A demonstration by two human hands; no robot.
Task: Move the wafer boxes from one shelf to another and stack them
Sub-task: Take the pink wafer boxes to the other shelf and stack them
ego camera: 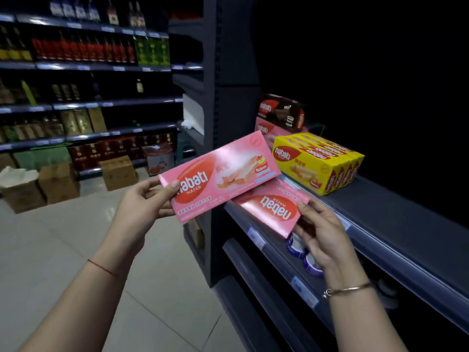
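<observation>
My left hand (149, 201) grips the near end of a pink wafer box (228, 171), held tilted in the air in front of the shelf. My right hand (319, 232) holds a second pink wafer box (271, 212) by its near edge; this box lies upside down, partly under the first. On the dark shelf (396, 214) stands a row of yellow wafer boxes (319, 161). Behind them a brown wafer box (281, 111) lies on top of another pink box (264, 128).
Purple-lidded cups (302, 252) sit on the lower shelf under my right hand. Across the tiled aisle (76, 237) stand shelves of bottles (83, 49) and cardboard cartons (58, 182) on the floor. A dark shelf post (215, 110) rises left of the boxes.
</observation>
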